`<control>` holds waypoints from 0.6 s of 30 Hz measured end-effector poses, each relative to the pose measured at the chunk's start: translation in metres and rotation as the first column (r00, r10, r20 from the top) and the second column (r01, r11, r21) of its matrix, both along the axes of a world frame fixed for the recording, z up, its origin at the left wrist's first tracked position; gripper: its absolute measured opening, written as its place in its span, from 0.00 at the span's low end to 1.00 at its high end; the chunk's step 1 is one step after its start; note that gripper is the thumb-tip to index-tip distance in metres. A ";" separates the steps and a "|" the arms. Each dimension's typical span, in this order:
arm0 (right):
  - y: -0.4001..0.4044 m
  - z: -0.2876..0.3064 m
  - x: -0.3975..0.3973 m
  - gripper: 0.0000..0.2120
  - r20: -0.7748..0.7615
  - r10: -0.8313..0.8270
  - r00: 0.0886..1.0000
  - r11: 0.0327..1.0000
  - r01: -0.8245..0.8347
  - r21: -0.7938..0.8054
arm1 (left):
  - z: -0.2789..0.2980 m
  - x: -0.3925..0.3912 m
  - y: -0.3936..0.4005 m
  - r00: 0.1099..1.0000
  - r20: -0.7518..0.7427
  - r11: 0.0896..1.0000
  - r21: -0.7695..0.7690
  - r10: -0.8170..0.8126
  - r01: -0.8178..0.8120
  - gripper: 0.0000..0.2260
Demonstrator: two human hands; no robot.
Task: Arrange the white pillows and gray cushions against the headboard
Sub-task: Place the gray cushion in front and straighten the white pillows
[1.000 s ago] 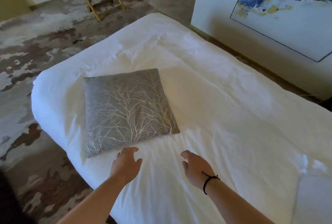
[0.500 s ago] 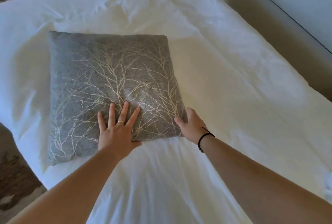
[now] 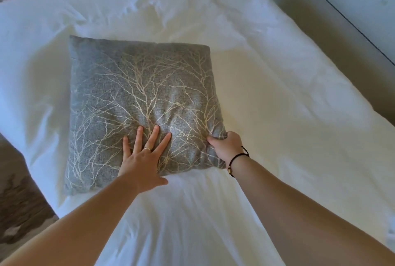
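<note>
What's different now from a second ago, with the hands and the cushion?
Both hands reached forward from the bare sheet onto the gray cushion. The left hand now presses flat on its near part, fingers spread; the right hand has taken hold of the near right corner, bunching the fabric. The head camera also came closer. The cushion still lies flat on the white bed, not yet lifted.

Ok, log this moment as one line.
gray cushion flat on bed | left hand pressing top | right hand gripping corner
</note>
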State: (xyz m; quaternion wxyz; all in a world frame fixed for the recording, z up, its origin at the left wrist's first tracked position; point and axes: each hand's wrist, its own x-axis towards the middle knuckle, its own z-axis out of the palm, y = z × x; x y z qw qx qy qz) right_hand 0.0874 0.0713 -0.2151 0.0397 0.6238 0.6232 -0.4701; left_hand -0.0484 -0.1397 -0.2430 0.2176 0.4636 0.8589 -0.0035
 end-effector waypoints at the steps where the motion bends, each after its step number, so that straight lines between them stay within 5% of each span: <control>1: -0.005 0.009 0.002 0.19 -0.004 0.007 1.000 1.000 -0.006 0.023 | 0.006 0.000 -0.004 1.000 -0.003 1.000 -0.006 -0.004 0.004 0.61; 8: -0.074 0.103 0.054 0.22 -0.066 -0.005 0.998 0.965 0.022 0.262 | 0.063 0.037 -0.034 1.000 -0.023 0.995 0.099 -0.013 0.015 0.58; 14: -0.093 0.221 0.170 0.23 -0.166 -0.105 0.981 0.852 0.174 0.494 | 0.112 0.151 -0.001 0.967 0.201 0.956 0.279 -0.154 0.094 0.55; 18: -0.100 0.307 0.267 0.21 -0.182 -0.178 0.967 0.745 0.254 0.617 | 0.171 0.263 0.033 0.876 0.318 0.847 0.503 -0.364 0.169 0.54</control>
